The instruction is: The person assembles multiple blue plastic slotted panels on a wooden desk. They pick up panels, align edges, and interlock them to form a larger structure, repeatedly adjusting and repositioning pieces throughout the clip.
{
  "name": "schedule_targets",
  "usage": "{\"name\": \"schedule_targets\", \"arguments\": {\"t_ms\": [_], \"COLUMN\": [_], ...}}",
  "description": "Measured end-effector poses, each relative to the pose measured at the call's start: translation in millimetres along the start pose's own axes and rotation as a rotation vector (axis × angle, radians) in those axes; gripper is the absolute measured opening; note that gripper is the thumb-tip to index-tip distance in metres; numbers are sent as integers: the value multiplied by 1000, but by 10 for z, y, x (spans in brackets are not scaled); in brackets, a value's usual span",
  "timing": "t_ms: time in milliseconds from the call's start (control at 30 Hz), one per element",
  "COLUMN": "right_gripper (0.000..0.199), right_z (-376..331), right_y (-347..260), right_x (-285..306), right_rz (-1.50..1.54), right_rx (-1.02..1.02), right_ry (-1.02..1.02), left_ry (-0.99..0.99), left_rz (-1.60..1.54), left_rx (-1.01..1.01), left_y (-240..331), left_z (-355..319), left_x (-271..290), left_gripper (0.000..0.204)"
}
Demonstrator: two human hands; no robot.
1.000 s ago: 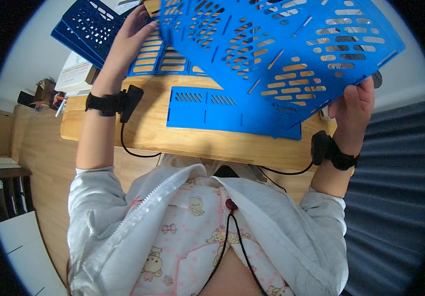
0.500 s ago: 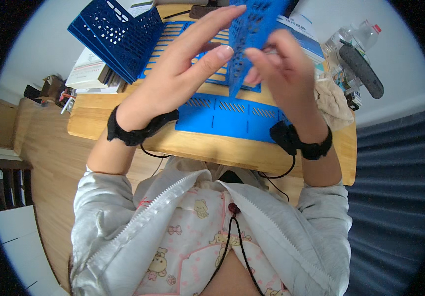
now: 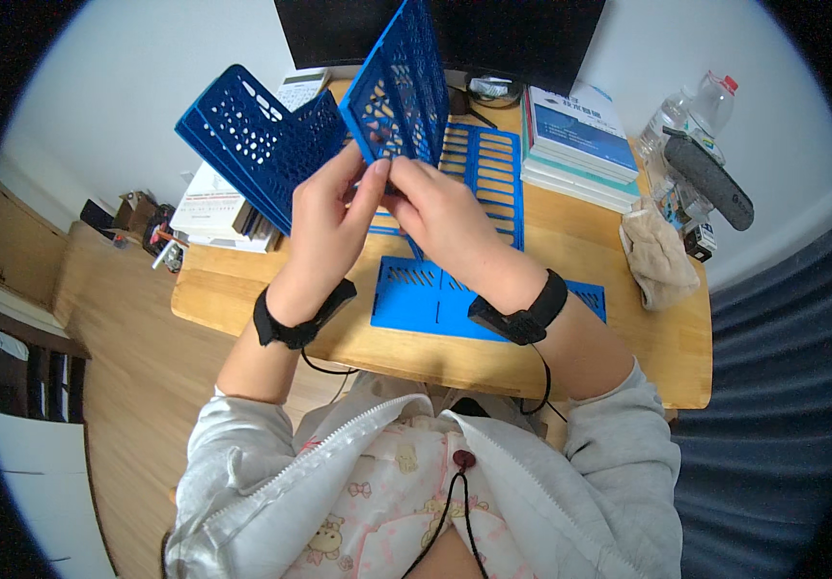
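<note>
Both my hands hold a blue perforated plastic panel (image 3: 399, 92) upright over the table. My left hand (image 3: 327, 220) pinches its lower near corner with thumb and fingers. Close beside it, my right hand (image 3: 450, 217) has its fingers closed at the same lower edge; its fingertips are partly hidden. Left of my hands, several joined blue perforated panels (image 3: 252, 145) stand upright and tilted. A blue slatted panel (image 3: 496, 179) lies flat behind my hands. Nearer to me, a flat blue panel (image 3: 421, 307) with slanted slots lies partly under my right forearm.
Books (image 3: 211, 207) are stacked at the left, and another book stack (image 3: 580, 145) lies at the right. A dark monitor (image 3: 522, 39) stands at the back. On the right are a beige cloth (image 3: 659, 256), plastic bottles (image 3: 715, 101) and a dark grey long object (image 3: 708, 179). Cables hang from my wristbands.
The held panel has moved left and turned to show more of its face. My right hand has come left, and both hands now meet at the panel's lower corner. The view has shifted, showing the monitor.
</note>
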State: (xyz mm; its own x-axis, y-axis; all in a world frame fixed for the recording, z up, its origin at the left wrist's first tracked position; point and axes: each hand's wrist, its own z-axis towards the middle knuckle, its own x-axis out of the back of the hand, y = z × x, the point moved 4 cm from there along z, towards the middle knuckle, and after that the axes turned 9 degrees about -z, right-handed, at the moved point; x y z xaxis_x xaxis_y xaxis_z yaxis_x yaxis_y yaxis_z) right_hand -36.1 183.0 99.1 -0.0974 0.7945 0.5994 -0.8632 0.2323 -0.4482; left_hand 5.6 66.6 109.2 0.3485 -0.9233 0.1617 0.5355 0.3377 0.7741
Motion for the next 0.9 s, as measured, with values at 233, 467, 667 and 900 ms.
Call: {"name": "schedule_targets", "arguments": {"t_ms": [233,467,667,900], "right_gripper": [16,29,43,71], "right_z": [0,-101,-578,-1332], "right_y": [18,82,230,401], "right_x": [-36,40,370,652], "right_rz": [24,129,-8,-308], "right_rx": [31,-63,-102,-117], "right_ry": [-9,-236,-525,-756], "left_ry": [-3,13,13,32], "left_rz": [123,166,211,163], "left_rx": [-10,-28,-41,-2], "left_y": [65,102,132,82], "left_z": [-28,-11,12,53], "left_x": [15,0,-21,-1], "left_gripper": [16,19,23,24]}}
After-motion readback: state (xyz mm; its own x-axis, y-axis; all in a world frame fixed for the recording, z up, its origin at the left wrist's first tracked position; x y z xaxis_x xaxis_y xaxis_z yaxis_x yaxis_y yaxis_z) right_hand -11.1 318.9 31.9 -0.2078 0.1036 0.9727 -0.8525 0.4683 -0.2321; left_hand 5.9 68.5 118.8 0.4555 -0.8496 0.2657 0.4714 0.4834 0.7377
